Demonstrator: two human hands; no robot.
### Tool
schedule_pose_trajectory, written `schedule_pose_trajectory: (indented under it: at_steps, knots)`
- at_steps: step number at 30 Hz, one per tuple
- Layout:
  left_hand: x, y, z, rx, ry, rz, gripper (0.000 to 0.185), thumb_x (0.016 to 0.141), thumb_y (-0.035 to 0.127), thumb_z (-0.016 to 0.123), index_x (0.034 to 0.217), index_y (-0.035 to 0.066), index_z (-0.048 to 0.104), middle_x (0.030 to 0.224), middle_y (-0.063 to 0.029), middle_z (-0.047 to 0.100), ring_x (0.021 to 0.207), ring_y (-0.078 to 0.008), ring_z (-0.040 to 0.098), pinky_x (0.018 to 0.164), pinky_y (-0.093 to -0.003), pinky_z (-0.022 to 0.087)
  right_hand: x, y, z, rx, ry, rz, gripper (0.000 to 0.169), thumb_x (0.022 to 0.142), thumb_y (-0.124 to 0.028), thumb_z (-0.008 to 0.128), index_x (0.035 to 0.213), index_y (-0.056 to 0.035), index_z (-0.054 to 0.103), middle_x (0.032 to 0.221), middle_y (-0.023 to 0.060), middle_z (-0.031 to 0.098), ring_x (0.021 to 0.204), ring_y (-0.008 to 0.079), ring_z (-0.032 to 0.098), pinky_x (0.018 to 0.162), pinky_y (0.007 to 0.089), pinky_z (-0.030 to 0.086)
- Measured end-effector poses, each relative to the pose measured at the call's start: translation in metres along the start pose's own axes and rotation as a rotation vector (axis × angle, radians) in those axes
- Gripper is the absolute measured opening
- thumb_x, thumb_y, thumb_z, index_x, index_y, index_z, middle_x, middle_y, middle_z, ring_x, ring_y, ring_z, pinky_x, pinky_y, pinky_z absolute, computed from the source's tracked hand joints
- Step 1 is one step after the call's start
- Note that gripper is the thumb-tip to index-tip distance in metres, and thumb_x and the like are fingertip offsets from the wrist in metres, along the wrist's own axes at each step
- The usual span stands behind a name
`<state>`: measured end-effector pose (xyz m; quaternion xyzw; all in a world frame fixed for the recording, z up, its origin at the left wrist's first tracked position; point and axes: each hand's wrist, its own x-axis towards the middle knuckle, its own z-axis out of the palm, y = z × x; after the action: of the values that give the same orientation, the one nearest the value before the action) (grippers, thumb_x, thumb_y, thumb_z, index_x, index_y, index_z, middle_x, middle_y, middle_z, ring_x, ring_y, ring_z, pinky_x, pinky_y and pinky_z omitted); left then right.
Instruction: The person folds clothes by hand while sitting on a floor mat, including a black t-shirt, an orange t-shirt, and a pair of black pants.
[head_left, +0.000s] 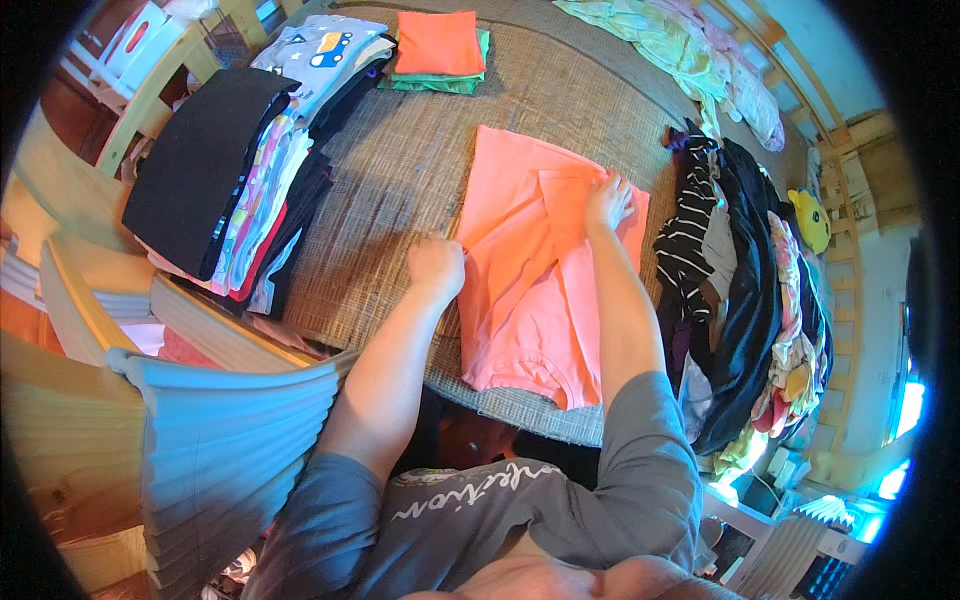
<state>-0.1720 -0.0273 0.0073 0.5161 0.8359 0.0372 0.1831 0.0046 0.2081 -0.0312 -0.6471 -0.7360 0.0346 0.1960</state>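
Note:
A coral-pink shirt lies partly folded on the woven mat before me, its neckline towards my body and one sleeve laid across it. My left hand is closed at the shirt's left edge; the fingers curl out of sight, and the edge seems pinched there. On the shirt's upper right part rests my right hand, fingers bent over the cloth near the right edge; whether it grips the cloth is unclear.
Stacks of folded clothes, one topped by a black garment, stand at the left. Behind is a smaller pile with an orange folded cloth on top. Loose clothes are heaped at the right, beside a yellow plush toy. Wooden bed rails border that side.

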Motion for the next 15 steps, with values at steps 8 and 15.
schedule_pose_trajectory:
  at_steps: [8, 15]
  knots:
    - [-0.002, 0.008, 0.005, -0.077, -0.003, 0.497, 0.015, 0.07, 0.018, 0.058, 0.083, 0.013, 0.057, 0.084, -0.0087, 0.057, 0.084, -0.0267, 0.056, 0.067, -0.0406, 0.043, -0.126, -0.009, -0.021, -0.139, -0.239, -0.407, 0.06, 0.084, -0.039, 0.043, 0.135, -0.0154, 0.022, 0.142, 0.0054, 0.016, 0.131, 0.0258, 0.013, 0.099, 0.057, 0.012]
    - [-0.006, 0.013, 0.002, 0.277, -0.347, 0.41, 0.013, 0.068, 0.014, 0.056, 0.079, 0.019, 0.06, 0.085, -0.0001, 0.061, 0.086, -0.0203, 0.056, 0.078, -0.045, 0.037, -0.141, 0.013, -0.047, -0.16, -0.417, -0.48, 0.06, 0.086, -0.047, 0.034, 0.136, -0.0201, 0.017, 0.142, 0.0009, 0.012, 0.131, 0.022, 0.012, 0.101, 0.0537, 0.012]
